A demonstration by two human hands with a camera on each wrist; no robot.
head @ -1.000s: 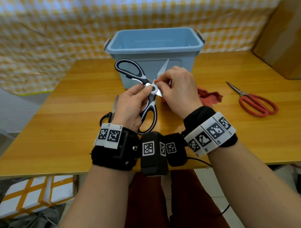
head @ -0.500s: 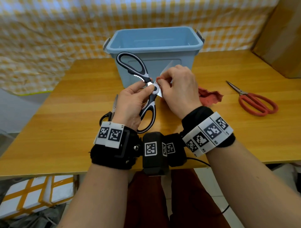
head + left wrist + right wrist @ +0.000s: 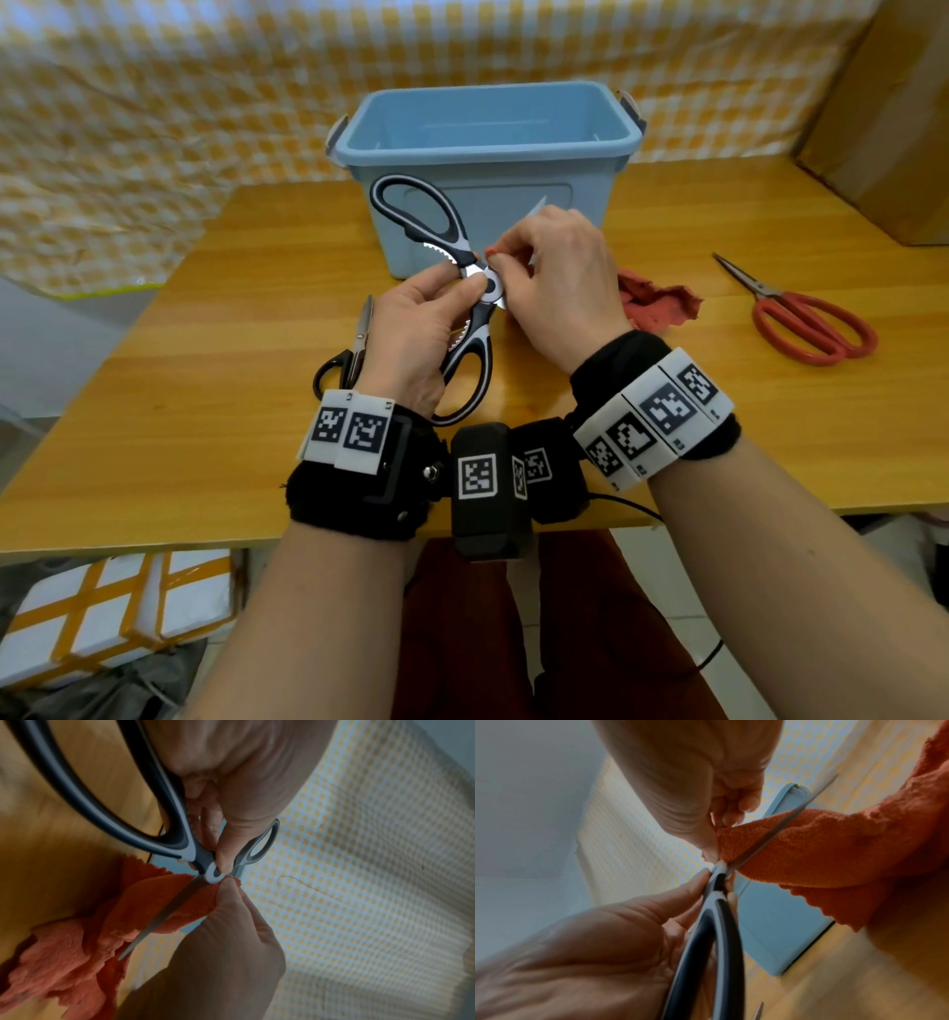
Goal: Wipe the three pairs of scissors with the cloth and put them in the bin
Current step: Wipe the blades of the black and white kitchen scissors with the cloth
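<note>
My left hand [image 3: 436, 303] pinches the black-and-white scissors [image 3: 426, 221] at the pivot, handles spread apart, in front of the blue bin [image 3: 493, 149]. My right hand [image 3: 554, 277] pinches the red cloth [image 3: 657, 303] around one blade just past the pivot. In the left wrist view the cloth [image 3: 164, 902] wraps the blade [image 3: 159, 919]; the right wrist view shows the cloth [image 3: 808, 845] folded over the blade [image 3: 782, 823]. Small black-handled scissors [image 3: 354, 349] lie on the table beside my left wrist. Red-handled scissors [image 3: 806, 318] lie at the right.
The wooden table [image 3: 179, 390] has bare surface at left and front right. A cardboard box [image 3: 893, 118] stands at the back right corner. A yellow checked curtain [image 3: 154, 103] hangs behind the table. The bin looks empty inside.
The scissors have risen slightly toward the bin and their upper handle has tilted up. My right hand with the cloth has slid down the blade to the pivot.
</note>
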